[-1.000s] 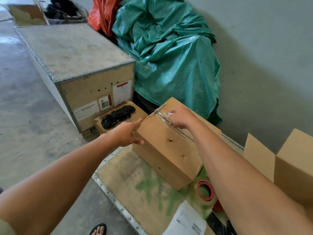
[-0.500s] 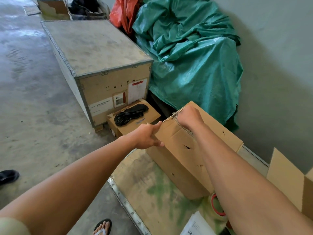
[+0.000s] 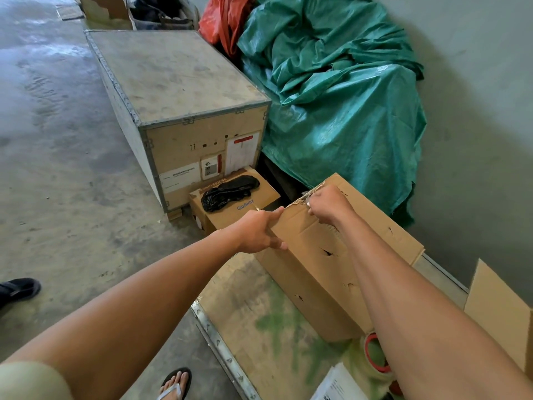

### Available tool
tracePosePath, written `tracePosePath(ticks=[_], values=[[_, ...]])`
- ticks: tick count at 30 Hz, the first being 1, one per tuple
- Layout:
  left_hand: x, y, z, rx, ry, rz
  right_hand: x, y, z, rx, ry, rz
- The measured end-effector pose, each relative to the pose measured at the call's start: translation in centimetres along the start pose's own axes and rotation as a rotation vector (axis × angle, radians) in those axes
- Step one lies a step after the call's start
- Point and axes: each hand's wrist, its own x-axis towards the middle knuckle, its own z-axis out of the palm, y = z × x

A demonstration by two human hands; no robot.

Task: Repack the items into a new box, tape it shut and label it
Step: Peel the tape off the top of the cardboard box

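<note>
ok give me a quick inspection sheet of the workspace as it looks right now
surface: plywood panel, metal-edged, green-stained.
job's things: holed cardboard box on the panel; tape roll and printed sheet beside it; open box at right.
clutter: small carton with a black bag on top.
grips: left hand holds the cardboard box's near corner; right hand pinches its torn top seam.
cables: nothing seen.
surroundings: wooden crate, green tarp, concrete floor, grey wall.
</note>
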Motion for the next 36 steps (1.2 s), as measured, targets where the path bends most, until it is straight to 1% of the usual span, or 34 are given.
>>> tracePosePath(ticks=[2, 8, 13, 16, 18, 21, 25, 27, 31, 33, 36], values=[[0.0, 0.2, -0.1, -0.011, 0.0, -0.007, -0.2, -0.2, -0.2, 0.03, -0.046, 0.015], [-0.3, 0.7, -0.3, -0.025, -0.005, -0.024, -0.9, -0.2, 0.3, 0.037, -0.038, -0.016], [-0.6, 1.3, -0.4, 0.0, 0.003, -0.032, -4.0, 0.4, 0.0, -0.006, 0.01, -0.057], [-0.7, 1.9, -0.6, -0.007, 0.013, -0.043, -7.1, 1.2, -0.6, 0.064, 0.088, -0.073], [-1.0, 2.3, -0.7, 0.012, 0.009, -0.049, -8.6, 2.3, -0.7, 0.158, 0.142, -0.067], [-1.0, 2.9, -0.8, 0.076, -0.005, -0.026, -11.2, 4.0, -1.0, 0.301, 0.253, -0.011], [-1.0, 3.5, -0.5, 0.217, -0.017, 0.025, -15.7, 6.3, 0.0, 0.458, 0.467, 0.104], [-1.0, 3.6, -0.1, 0.261, -0.029, 0.037, -18.4, 7.6, 1.6, 0.557, 0.548, 0.18], [-1.0, 3.9, -0.2, 0.244, -0.03, 0.04, -23.9, 9.8, 6.3, 0.651, 0.704, 0.268], [-1.0, 3.9, -0.3, 0.209, -0.028, 0.029, -25.8, 10.6, 9.4, 0.656, 0.702, 0.315], [-0.6, 3.5, -0.4, 0.201, -0.031, 0.012, -26.5, 11.9, 14.4, 0.613, 0.561, 0.455]])
